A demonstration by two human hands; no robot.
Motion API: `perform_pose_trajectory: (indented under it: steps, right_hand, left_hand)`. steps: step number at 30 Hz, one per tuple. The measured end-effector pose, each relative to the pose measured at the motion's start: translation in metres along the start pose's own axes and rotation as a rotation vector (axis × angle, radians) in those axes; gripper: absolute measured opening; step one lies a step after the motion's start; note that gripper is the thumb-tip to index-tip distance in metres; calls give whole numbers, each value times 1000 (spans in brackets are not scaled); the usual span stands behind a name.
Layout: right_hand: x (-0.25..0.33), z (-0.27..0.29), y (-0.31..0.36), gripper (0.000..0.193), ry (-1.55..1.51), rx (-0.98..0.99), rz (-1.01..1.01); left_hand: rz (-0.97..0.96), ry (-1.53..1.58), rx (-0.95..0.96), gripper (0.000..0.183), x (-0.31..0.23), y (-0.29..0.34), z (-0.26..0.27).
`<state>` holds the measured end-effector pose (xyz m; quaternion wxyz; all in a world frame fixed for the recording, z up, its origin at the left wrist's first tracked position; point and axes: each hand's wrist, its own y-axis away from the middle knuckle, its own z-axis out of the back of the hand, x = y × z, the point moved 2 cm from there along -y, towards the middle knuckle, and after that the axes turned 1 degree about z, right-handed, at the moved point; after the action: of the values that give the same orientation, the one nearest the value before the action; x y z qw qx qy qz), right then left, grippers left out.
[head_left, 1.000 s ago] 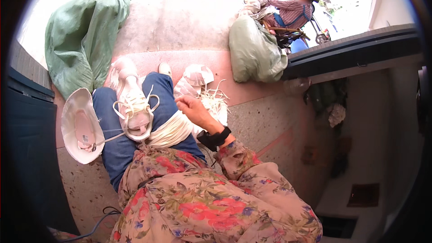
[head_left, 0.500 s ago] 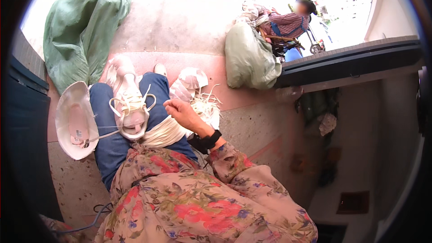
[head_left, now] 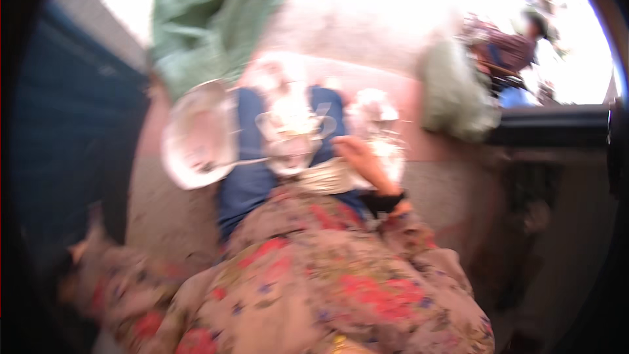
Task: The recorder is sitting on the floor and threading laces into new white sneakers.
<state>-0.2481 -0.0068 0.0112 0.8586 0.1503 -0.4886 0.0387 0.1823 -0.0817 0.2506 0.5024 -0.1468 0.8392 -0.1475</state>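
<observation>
Shoe uppers and soles lay around my lap in a heavily blurred view. A pale shoe (head_left: 291,137) with loose whitish laces rested sole-down on my blue-trousered legs (head_left: 252,183), roughly at the middle of the picture. My right hand (head_left: 363,160) sat just to the right of it, wrist in a dark cuff (head_left: 383,202), fingers reaching toward a light strip of material (head_left: 324,177) lying across my lap; the blur kept me from telling whether the fingers were closed on it or only touching it. My left hand (head_left: 82,252) appeared only as a smear low at the left edge, well apart from the right one, and I could not tell whether it was open or closed.

Left of the legs, a white oval sole (head_left: 196,134) lay flat on the reddish floor (head_left: 164,223), touching or just beside my knee. Right of the shoe, a second pale shoe piece (head_left: 377,118) lay on the floor beyond my right hand. My flowered sleeve and dress (head_left: 327,282) filled the lower part of the view.

Farther out, a green cloth (head_left: 209,23) was heaped at the top left, and a pale green sack (head_left: 452,92) stood at the right. Another person (head_left: 508,52) sat behind that sack in bright light.
</observation>
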Motion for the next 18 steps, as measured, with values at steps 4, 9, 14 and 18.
perform_pose_trajectory:
  steps: [4, 9, 14, 18]
  right_hand:
    - [4, 16, 10, 19, -67, 1, -118]
    - [32, -3, -2, 17, -205, 98, -154]
    - [88, -39, -16, 22, -252, 290, -54]
    - [135, -78, -21, 40, -350, 658, -99]
  left_hand:
    - [317, -803, -237, 26, 51, 52, 34]
    - [713, -827, 28, 50, 179, 189, 118]
    - [352, -1203, -25, 32, 148, 189, 72]
    - [72, -1459, 164, 44, 107, 208, 2]
